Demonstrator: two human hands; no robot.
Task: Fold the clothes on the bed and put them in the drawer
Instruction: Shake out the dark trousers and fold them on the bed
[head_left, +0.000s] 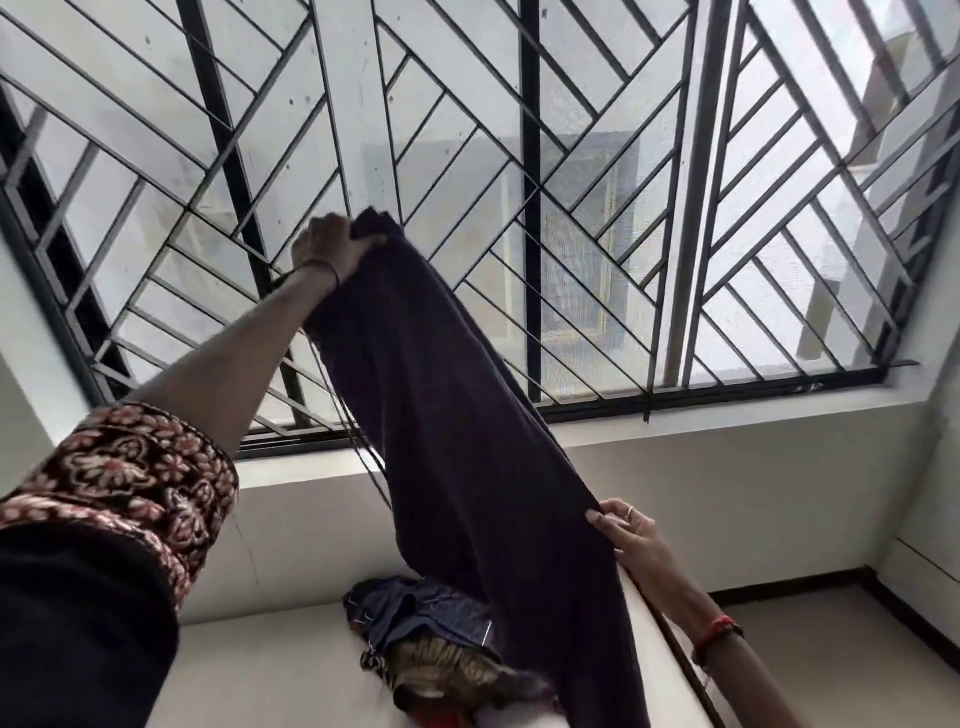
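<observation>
Dark plum garment (441, 415): plain, matte, long and narrow, held up lengthwise over the bed (270, 670), its lower end hanging near the bed's right edge. Thin cords (358, 447) dangle from its upper end. Left hand (332, 247), raised high, clenched around the top end. Right hand (628, 535) pinches the side hem lower down. Crumpled pile of clothes (431, 639) lies on the bed beside the hanging fabric.

A pale cream bed (260, 675) carries a small heap of clothes (436, 649): a dark blue garment (421, 613) on top, a tan striped garment (452, 670) beneath, a red piece (447, 721) at the heap's near edge
</observation>
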